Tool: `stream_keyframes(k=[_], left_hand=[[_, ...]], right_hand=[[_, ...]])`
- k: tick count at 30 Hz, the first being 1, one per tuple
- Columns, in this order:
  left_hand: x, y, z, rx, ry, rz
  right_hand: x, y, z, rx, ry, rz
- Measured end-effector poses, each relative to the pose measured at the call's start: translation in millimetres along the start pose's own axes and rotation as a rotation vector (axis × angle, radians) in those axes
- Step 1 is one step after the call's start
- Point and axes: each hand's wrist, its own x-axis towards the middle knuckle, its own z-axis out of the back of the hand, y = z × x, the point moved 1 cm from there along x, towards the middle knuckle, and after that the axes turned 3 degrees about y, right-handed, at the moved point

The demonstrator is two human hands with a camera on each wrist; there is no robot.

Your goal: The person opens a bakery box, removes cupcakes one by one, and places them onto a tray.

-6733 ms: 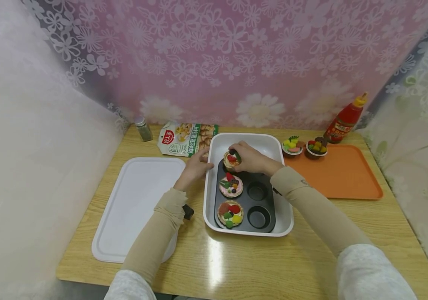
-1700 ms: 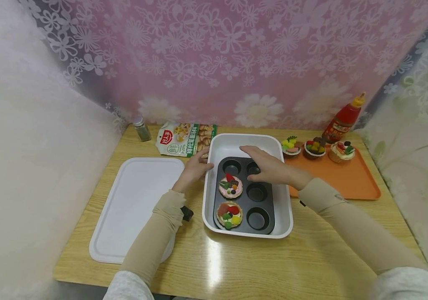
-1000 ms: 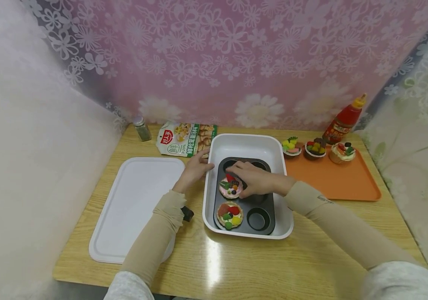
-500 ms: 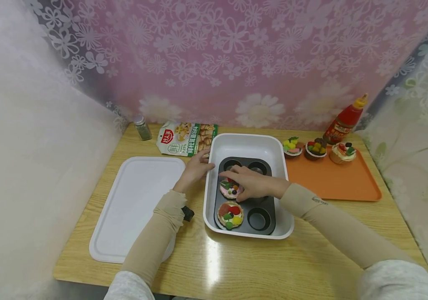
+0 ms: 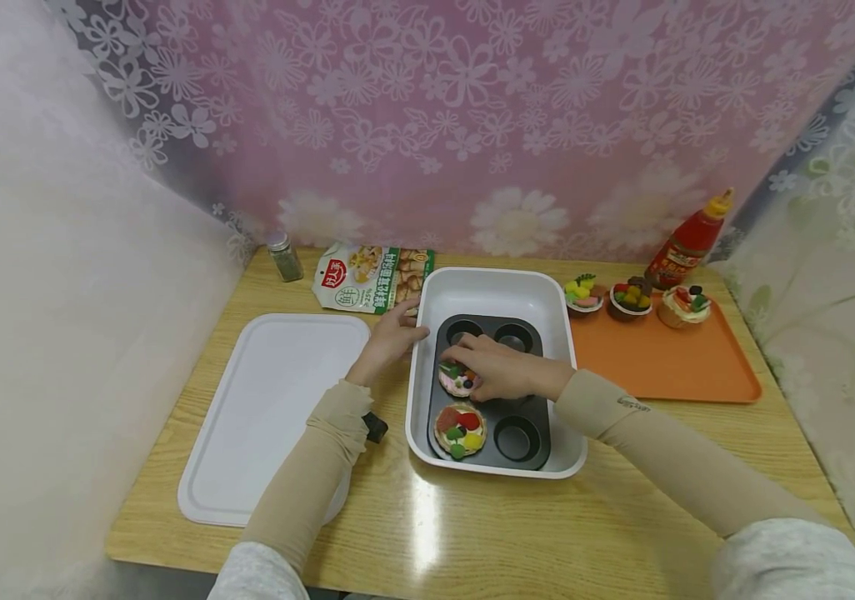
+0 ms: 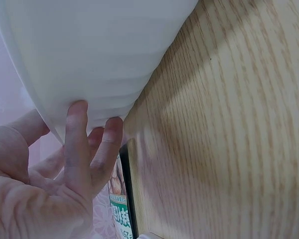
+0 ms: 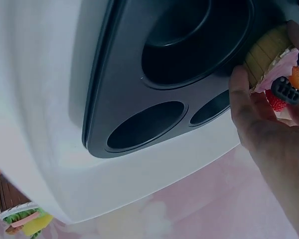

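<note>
A pink-topped fruit cupcake (image 5: 457, 381), (image 7: 276, 69) is pinched between the thumb and fingers of my right hand (image 5: 498, 368). In the right wrist view its tan side shows, tilted, over the dark muffin tin (image 7: 129, 89). Another fruit-topped cupcake (image 5: 461, 431) sits in the tin's near-left cup. The tin lies inside a deep white tray (image 5: 498, 472). My left hand (image 5: 390, 335) grips that tray's left side; in the left wrist view its fingertips (image 6: 77, 107) press the outer wall.
Right of the white tray lies an orange tray (image 5: 667, 367) with one cupcake (image 5: 685, 306) on it; two brown-cased cupcakes (image 5: 630, 298) stand along its back edge. Behind are a red sauce bottle (image 5: 688, 242), a food packet (image 5: 375, 277) and a spice jar (image 5: 285, 257). A flat white tray (image 5: 270, 408) lies left.
A cupcake from the far-left cup now stands on the orange tray. My right hand has come back over the tin and taken hold of the pink cupcake. The left hand stays put.
</note>
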Motion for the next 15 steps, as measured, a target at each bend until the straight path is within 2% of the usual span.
stream_keyframes(k=[15], left_hand=[[-0.4,1.1,-0.2,-0.003,-0.003,-0.010]], right_hand=[[1.5,-1.2,1.2,0.037,0.015,-0.030]])
